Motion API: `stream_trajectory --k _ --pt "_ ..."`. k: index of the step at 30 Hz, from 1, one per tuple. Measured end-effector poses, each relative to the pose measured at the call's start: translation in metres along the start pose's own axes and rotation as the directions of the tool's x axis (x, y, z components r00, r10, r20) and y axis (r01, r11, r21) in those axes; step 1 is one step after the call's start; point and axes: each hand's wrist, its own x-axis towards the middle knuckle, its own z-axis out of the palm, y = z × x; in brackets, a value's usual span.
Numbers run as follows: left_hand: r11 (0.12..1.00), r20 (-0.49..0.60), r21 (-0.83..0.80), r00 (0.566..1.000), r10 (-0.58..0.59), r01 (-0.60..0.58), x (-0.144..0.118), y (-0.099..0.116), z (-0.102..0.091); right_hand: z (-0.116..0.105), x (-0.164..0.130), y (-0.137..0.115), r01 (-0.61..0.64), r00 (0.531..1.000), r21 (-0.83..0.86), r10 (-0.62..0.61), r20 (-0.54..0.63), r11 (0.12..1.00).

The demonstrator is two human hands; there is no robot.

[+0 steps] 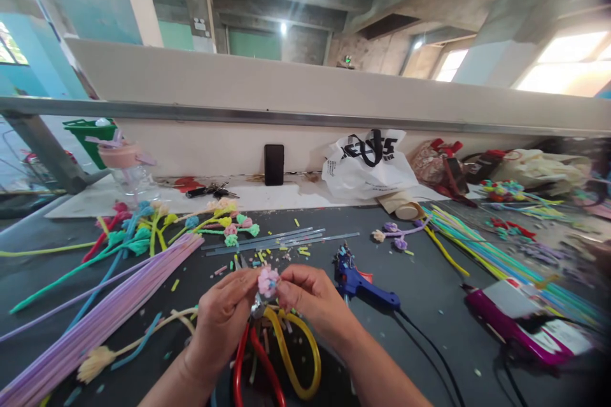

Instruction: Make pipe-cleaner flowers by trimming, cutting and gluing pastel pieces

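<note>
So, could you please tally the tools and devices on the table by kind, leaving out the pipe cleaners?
Glue gun, blue: 1
Pliers with red handles: 1
Pliers or cutters with yellow handles: 1
Phone, black, leaning on the wall: 1
Total: 4
Both the left hand and the right hand pinch a small pink flower above the pliers.

From my feed, left hand (222, 321) and right hand (310, 299) are both pinching a little pink pipe-cleaner flower (268, 281) over the dark table (429, 292). Red and yellow-handled cutters (277, 356) lie right under them, blue glue gun (358, 281) just beside, lilac pipe cleaners (105, 315) off left.
</note>
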Motion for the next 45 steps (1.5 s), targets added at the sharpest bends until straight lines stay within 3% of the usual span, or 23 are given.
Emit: stream_trajectory --k 4,8,10,12,14,16,23,26,29,33,38,45 --pt "0.999 -0.017 -0.009 0.999 -0.047 0.047 0.000 0.004 -0.001 0.002 -0.001 0.005 -0.067 0.997 0.020 0.067 0.031 0.998" --pt "0.938 0.017 -0.198 0.957 -0.288 0.286 0.006 0.013 0.003 0.002 -0.002 0.001 -0.016 0.999 0.023 0.015 0.029 1.000" --pt "0.763 0.163 -0.413 0.865 -0.475 0.497 0.009 0.016 0.007 0.000 0.000 -0.003 0.050 0.998 0.016 -0.050 -0.023 0.999" --pt "0.455 0.381 -0.591 0.728 -0.570 0.666 0.011 0.018 0.011 -0.001 0.002 -0.004 0.112 0.985 0.011 -0.109 -0.130 0.994" --pt "0.186 0.553 -0.662 0.640 -0.533 0.726 0.012 0.020 0.011 -0.002 0.006 -0.003 0.132 0.962 0.014 -0.125 -0.242 0.991" --pt "0.036 0.649 -0.677 0.619 -0.443 0.735 0.012 0.021 0.010 -0.003 0.010 0.001 0.121 0.949 0.017 -0.110 -0.297 0.993" --pt "-0.293 0.774 -0.632 0.608 -0.178 0.718 0.014 0.018 0.002 0.000 0.010 0.010 0.039 0.979 0.083 -0.021 -0.204 0.996" --pt "-0.400 0.802 -0.578 0.585 -0.121 0.711 0.014 0.015 0.003 0.003 0.007 0.004 0.035 0.998 0.141 -0.028 -0.051 0.989" --pt "-0.420 0.823 -0.551 0.554 -0.127 0.721 0.012 0.012 0.005 0.008 0.005 -0.001 -0.019 0.996 0.257 -0.004 0.086 0.966" --pt "-0.308 0.813 -0.583 0.535 -0.232 0.752 0.007 0.012 0.012 0.013 0.005 0.003 -0.073 0.997 0.358 0.063 0.040 0.931" --pt "-0.147 0.735 -0.662 0.597 -0.323 0.735 0.004 0.021 0.019 0.008 0.007 0.007 -0.069 0.990 0.484 0.118 -0.072 0.872" --pt "-0.148 0.725 -0.685 0.644 -0.245 0.714 0.006 0.016 0.015 -0.007 0.007 0.001 -0.041 0.999 0.719 0.013 0.044 0.694"
